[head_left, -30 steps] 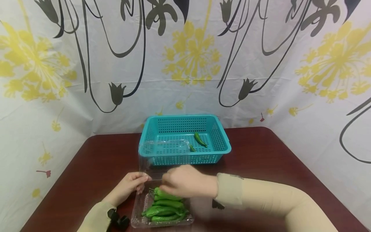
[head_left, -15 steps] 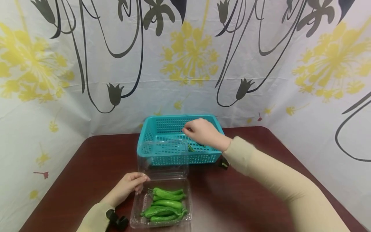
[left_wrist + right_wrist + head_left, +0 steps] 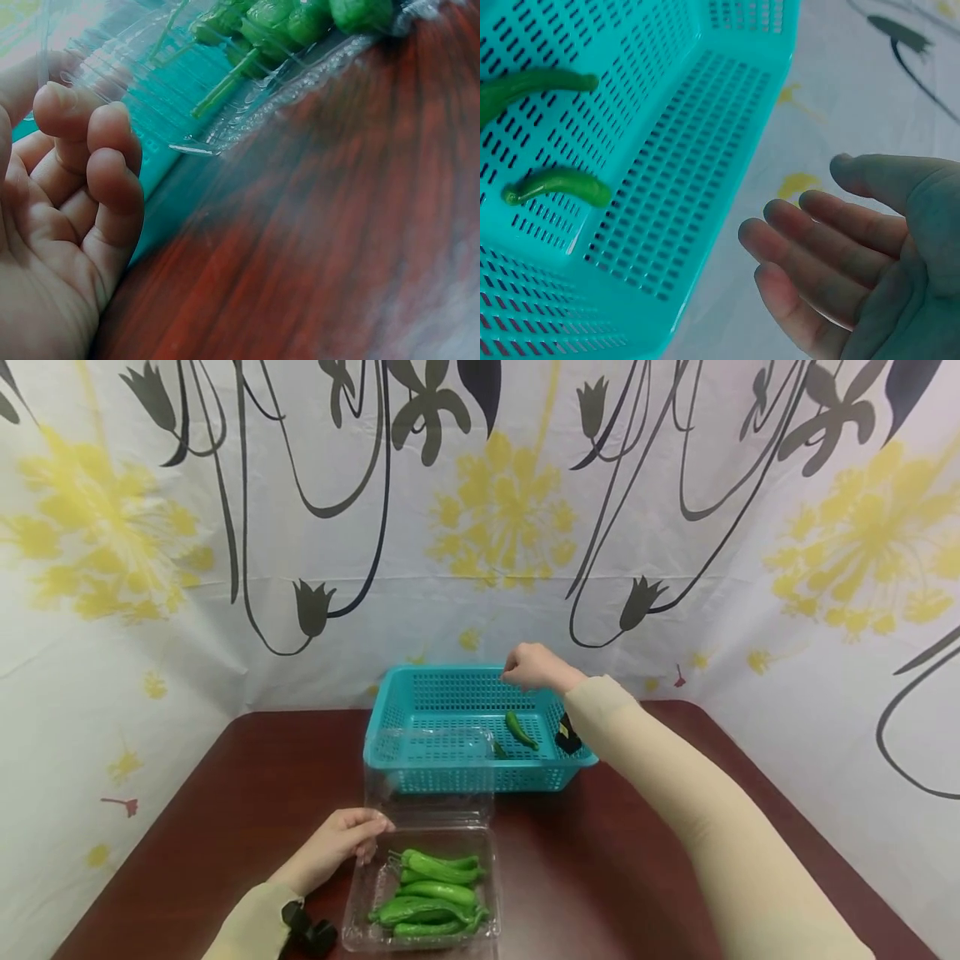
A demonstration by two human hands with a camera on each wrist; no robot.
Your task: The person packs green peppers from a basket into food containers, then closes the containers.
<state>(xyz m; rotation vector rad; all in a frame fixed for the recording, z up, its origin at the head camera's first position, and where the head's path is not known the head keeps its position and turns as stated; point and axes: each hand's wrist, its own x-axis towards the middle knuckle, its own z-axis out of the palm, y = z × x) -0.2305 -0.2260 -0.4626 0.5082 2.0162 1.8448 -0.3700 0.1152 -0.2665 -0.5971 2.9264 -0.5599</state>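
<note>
At the hinge side of a clear plastic clamshell container (image 3: pixel 358 906), my left hand (image 3: pixel 333 850) pinches the edge between thumb and forefinger. Several green peppers (image 3: pixel 438 893) lie side by side in its base, and their stems show in the left wrist view. The lid (image 3: pixel 431 812) is folded back toward a turquoise basket (image 3: pixel 378 714). My right hand (image 3: pixel 538 667) is over the basket's back right rim, holding nothing. In the right wrist view its fingers (image 3: pixel 810 247) are loosely bent beside the rim. Two green peppers (image 3: pixel 559 184) lie in the basket.
The dark red-brown table (image 3: pixel 262 793) extends on both sides of the container. A patterned white cloth (image 3: pixel 375 610) hangs close behind the basket and along both sides. A black device (image 3: pixel 309 933) is on my left wrist.
My right hand has moved from above the container to the basket's back right rim. My left hand still holds the container. The head view has shifted slightly.
</note>
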